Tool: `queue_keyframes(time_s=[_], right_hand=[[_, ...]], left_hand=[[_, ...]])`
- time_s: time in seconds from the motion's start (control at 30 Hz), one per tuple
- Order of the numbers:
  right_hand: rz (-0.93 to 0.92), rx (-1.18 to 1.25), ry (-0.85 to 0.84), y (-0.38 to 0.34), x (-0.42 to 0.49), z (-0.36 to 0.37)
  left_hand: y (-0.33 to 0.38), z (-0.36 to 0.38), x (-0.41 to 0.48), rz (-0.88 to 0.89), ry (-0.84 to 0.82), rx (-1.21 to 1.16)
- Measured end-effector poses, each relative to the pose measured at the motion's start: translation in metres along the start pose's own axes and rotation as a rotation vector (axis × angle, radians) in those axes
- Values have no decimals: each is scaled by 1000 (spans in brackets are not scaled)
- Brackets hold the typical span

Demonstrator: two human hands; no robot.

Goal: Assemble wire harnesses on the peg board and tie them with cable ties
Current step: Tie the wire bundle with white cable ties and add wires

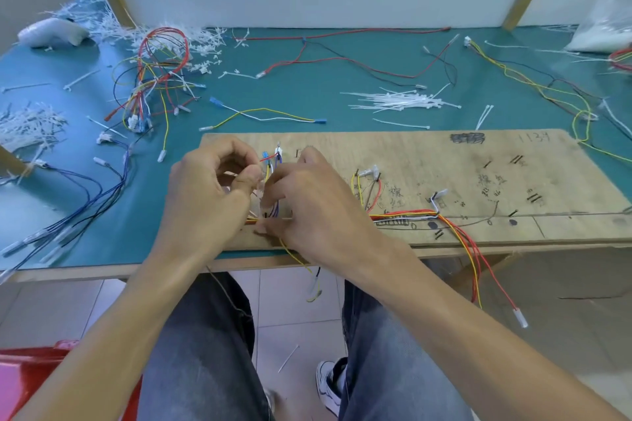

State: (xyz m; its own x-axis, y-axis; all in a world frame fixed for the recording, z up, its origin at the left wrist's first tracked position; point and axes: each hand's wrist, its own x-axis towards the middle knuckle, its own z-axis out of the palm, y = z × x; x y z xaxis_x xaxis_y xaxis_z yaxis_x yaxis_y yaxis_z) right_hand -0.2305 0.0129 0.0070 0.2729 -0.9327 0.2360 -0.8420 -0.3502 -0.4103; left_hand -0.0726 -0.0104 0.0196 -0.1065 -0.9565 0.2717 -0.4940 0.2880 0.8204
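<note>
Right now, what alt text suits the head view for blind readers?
A left hand and a right hand pinch coloured wires on a plywood peg board on a teal table; white cable ties lie behind.

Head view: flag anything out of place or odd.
One white plastic cable tie lies on the tiled floor between the person's legs, apparently dropped. Red and yellow wires with a white connector dangle over the plywood peg board's front edge, untied.

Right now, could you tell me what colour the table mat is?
The mat is teal; head view.
</note>
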Motion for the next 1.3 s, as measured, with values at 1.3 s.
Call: queue_keyframes(time_s=[1.3], right_hand=[[101,-516,-264,217,56,-91]], left_hand=[[27,32,-16,332,26,333]])
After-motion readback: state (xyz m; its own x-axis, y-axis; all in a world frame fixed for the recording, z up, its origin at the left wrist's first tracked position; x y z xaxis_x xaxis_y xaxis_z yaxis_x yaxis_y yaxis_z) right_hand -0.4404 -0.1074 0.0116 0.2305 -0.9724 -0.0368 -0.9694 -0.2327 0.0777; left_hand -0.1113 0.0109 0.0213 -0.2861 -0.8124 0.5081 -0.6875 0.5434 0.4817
